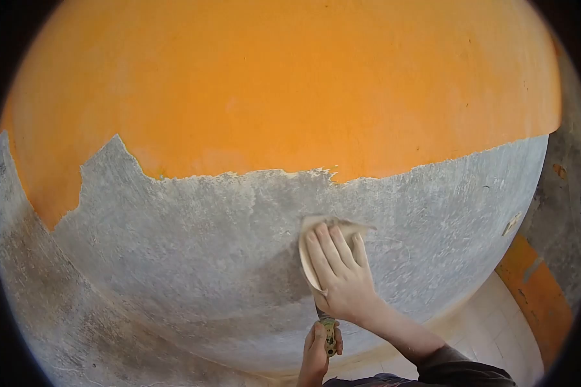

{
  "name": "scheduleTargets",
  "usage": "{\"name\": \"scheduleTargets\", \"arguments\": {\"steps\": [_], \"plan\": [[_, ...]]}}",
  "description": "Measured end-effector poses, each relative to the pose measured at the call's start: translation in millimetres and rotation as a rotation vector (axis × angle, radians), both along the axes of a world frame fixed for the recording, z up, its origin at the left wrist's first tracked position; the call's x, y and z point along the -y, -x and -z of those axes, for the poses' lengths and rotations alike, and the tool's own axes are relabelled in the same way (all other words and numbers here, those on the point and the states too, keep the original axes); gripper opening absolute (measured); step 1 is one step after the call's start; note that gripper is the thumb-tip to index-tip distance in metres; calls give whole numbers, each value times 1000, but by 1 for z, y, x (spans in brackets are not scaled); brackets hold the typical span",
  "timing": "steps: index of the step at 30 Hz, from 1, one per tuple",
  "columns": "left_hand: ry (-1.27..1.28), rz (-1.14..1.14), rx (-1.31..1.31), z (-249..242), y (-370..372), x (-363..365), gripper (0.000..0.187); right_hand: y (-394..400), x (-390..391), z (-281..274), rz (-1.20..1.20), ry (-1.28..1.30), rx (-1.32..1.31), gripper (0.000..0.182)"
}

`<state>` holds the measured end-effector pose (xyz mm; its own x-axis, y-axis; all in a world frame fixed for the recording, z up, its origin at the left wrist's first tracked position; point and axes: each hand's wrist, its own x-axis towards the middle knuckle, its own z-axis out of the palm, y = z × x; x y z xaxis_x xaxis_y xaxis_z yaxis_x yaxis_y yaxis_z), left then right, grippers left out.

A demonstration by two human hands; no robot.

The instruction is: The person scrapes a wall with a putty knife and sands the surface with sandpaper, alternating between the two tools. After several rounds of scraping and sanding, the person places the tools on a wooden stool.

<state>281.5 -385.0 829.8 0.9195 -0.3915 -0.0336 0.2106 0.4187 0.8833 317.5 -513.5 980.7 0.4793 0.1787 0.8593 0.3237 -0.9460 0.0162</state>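
Scraper blade (pixel 310 248), pale, flat and broad, lies against the rough grey plaster wall (pixel 193 258) at lower centre; right hand (pixel 339 274) presses flat on it with fingers spread, left hand (pixel 316 348) below grasps its handle (pixel 330 335); smooth orange paint (pixel 271 84) fills the upper frame

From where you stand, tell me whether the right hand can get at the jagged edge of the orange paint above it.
Probably yes. The right hand lies flat on the grey scraped wall, just below the orange paint, with bare wall between and nothing in the way. The left hand grips the tool handle lower down.
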Motion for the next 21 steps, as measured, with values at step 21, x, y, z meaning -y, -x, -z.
{"name": "scheduleTargets", "arguments": {"steps": [21], "plan": [[53, 55, -141, -3, 10, 19, 45, -19, 15, -32, 33, 22, 198, 66]]}}
